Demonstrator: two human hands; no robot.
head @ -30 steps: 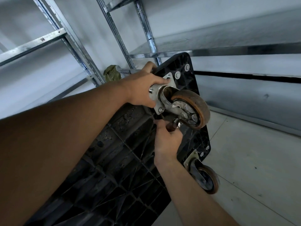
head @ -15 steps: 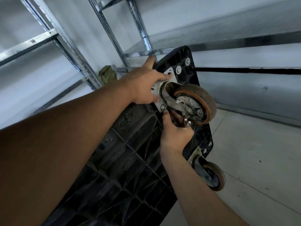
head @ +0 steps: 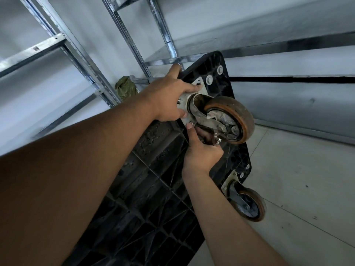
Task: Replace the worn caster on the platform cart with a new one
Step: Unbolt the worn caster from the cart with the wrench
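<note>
The black platform cart stands tipped up, with its ribbed underside facing me. A worn caster with an orange-brown wheel sits on a steel mounting plate near the cart's upper corner. My left hand presses on that plate with straight fingers, one of them reaching over the cart's edge. My right hand is just below the caster, curled round a small tool whose metal end shows. Its thumb points up at the plate's lower bolt. A second caster is mounted lower down.
Metal shelving uprights and a shelf stand close behind the cart. A green bundle lies at the shelf's foot. Pale tiled floor spreads to the right.
My right hand rose from under the wheel toward the plate's lower bolt, thumb now extended. The left hand stayed on the plate. My view shifted slightly.
</note>
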